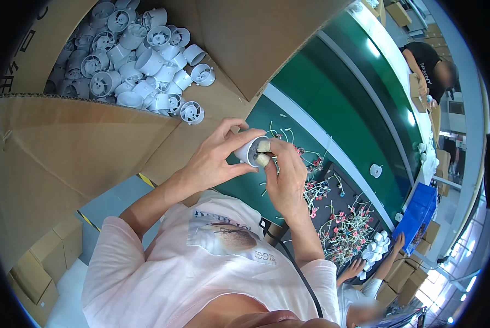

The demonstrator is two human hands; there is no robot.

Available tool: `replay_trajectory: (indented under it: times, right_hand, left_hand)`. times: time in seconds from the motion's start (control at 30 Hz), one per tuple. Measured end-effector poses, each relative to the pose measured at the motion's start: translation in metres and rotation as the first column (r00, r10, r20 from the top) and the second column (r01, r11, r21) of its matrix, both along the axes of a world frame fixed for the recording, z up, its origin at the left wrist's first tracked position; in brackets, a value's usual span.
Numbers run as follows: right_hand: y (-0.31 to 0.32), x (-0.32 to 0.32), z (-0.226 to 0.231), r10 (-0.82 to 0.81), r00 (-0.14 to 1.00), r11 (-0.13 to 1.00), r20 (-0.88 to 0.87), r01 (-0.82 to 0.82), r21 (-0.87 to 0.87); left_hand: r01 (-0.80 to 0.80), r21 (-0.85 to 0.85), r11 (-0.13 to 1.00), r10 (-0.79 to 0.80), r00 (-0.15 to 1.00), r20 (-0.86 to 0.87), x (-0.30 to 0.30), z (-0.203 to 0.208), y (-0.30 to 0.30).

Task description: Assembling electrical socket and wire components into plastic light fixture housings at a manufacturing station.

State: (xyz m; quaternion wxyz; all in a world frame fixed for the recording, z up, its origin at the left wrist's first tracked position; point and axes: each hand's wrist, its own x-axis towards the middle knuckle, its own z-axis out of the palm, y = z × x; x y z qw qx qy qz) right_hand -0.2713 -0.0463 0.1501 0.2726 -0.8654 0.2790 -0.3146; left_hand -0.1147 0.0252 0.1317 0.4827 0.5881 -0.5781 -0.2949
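My left hand (215,156) is closed round a white cup-shaped plastic housing (245,153), thumb and fingers on its outer wall. Its open end is tilted toward my right hand (286,172), and the inside looks grey. The right thumb and forefinger are bent in at that opening. Cream-coloured pieces (263,146), which look like coverings on these fingertips, show at the rim. Anything pinched between them is hidden. Just beyond my right hand, small wired parts with red and pale ends (316,188) lie scattered on the work surface.
A large cardboard box (86,123) full of white housings (141,63) stands at the left. A green conveyor belt (338,93) runs past, carrying a lone housing (375,170). A co-worker's hands (354,269) are near a wire heap (346,232) and a blue bin (417,213). Another person (428,68) works across the belt.
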Motion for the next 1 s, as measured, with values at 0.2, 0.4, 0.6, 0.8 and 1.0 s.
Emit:
replay_trajectory:
  times: [0.2,0.4,0.6,0.8,1.0]
  right_hand:
    - [-0.001,-0.001,-0.004,0.089,0.995,0.991,-0.037,-0.092,-0.096]
    - [-0.004,-0.001,0.003,-0.043,0.981,0.966,-0.19,-0.008,-0.26]
    - [-0.012,-0.001,-0.009,0.006,0.994,0.998,-0.107,0.001,0.064]
    - [-0.032,-0.006,-0.053,-0.03,0.999,0.869,0.022,0.016,0.494]
    - [-0.187,-0.054,-0.144,-0.471,0.855,0.829,-0.217,0.513,0.223]
  left_hand:
    - [0.016,0.011,1.0,-0.016,1.0,-0.011,-0.004,0.001,0.0]
    - [0.006,0.058,0.998,-0.003,0.999,-0.054,-0.005,0.001,-0.004]
    - [-0.023,0.0,1.0,0.023,0.992,-0.126,-0.006,-0.006,-0.007]
    - [-0.076,0.053,0.996,0.064,0.979,0.193,0.002,-0.01,-0.011]
    - [-0.283,0.169,0.944,-0.069,0.334,0.94,0.052,-0.032,-0.01]
